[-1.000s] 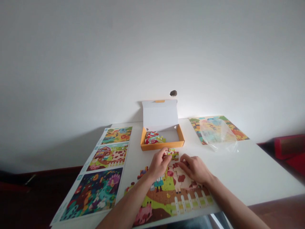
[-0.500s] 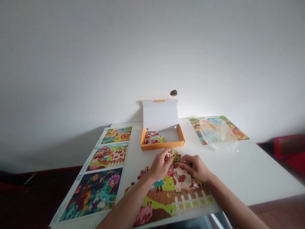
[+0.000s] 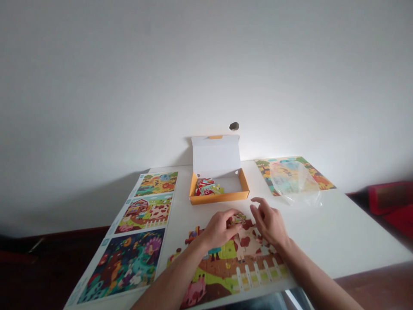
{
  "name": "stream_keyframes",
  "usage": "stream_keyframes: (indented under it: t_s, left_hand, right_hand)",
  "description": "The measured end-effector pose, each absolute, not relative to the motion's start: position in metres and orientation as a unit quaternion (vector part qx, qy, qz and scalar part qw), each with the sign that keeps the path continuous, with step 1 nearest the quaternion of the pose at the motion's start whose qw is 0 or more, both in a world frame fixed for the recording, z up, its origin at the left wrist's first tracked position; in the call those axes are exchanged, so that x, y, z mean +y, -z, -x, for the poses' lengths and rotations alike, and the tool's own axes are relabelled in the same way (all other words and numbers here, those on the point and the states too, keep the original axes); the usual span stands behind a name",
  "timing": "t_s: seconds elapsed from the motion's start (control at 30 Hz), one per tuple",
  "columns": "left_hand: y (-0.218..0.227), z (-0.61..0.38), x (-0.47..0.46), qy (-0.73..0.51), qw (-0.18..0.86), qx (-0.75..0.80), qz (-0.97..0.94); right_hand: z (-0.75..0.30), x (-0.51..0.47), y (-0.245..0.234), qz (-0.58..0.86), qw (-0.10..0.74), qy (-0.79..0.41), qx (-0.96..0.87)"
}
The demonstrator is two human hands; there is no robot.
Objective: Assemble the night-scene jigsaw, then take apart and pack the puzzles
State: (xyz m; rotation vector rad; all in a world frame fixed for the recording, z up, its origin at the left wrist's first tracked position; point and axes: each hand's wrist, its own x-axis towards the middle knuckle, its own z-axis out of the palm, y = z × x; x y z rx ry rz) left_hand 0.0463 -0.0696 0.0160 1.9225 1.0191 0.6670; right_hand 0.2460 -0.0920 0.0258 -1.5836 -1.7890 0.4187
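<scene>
A partly assembled farm jigsaw puzzle (image 3: 222, 269) lies at the table's front, showing a cow, a white fence and a pink pig. My left hand (image 3: 221, 228) is closed on a small puzzle piece (image 3: 238, 218) above the cow's upper edge; fingers hide part of it. My right hand (image 3: 269, 221) is lifted over the puzzle's right side, fingers apart, with nothing visible in it. Behind both hands stands an orange box (image 3: 219, 198) with its lid up, and loose puzzle pieces (image 3: 208, 187) lie in its left part.
On the left lies a sheet with three printed pictures (image 3: 146, 213). At the back right, a clear plastic bag (image 3: 297, 181) rests over an animal picture (image 3: 264, 170). The white table (image 3: 348, 232) ends at a wall with a small hole (image 3: 234, 126).
My right hand has let go of the piece and opened, moving slightly right and up. My left hand has moved a little nearer to me with the piece.
</scene>
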Motion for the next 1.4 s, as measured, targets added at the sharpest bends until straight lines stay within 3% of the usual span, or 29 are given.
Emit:
stream_keyframes:
  t_s: [0.2,0.53,0.8,1.0,1.07,1.2,1.27,1.4]
  left_hand:
    - [-0.019,-0.047,-0.071,-0.264,0.444,0.374,-0.770]
    - [-0.018,-0.053,-0.072,-0.284,0.435,0.358,-0.776]
    - [-0.002,-0.054,-0.070,-0.278,0.430,0.387,-0.767]
    - [-0.010,-0.055,-0.071,-0.287,0.422,0.379,-0.772]
    - [-0.017,-0.054,-0.073,-0.287,0.444,0.367,-0.765]
    - [-0.025,-0.052,-0.073,-0.286,0.500,0.361,-0.733]
    - [-0.024,-0.051,-0.072,-0.289,0.518,0.359,-0.721]
    - [-0.020,-0.048,-0.071,-0.312,0.527,0.360,-0.704]
  right_hand:
    - [-0.222,-0.078,-0.039,0.657,0.339,-0.078,-0.668]
    - [-0.212,-0.080,-0.041,0.562,0.323,-0.102,-0.754]
    - [-0.189,-0.070,-0.046,0.597,0.281,-0.054,-0.750]
    - [-0.201,-0.090,-0.061,0.600,0.346,-0.042,-0.720]
    - [-0.216,-0.106,-0.060,0.641,0.334,-0.090,-0.685]
    - [-0.240,-0.135,-0.041,0.646,0.255,-0.309,-0.650]
    - [-0.243,-0.144,-0.029,0.617,0.268,-0.374,-0.638]
    - [-0.239,-0.150,-0.013,0.613,0.336,-0.381,-0.606]
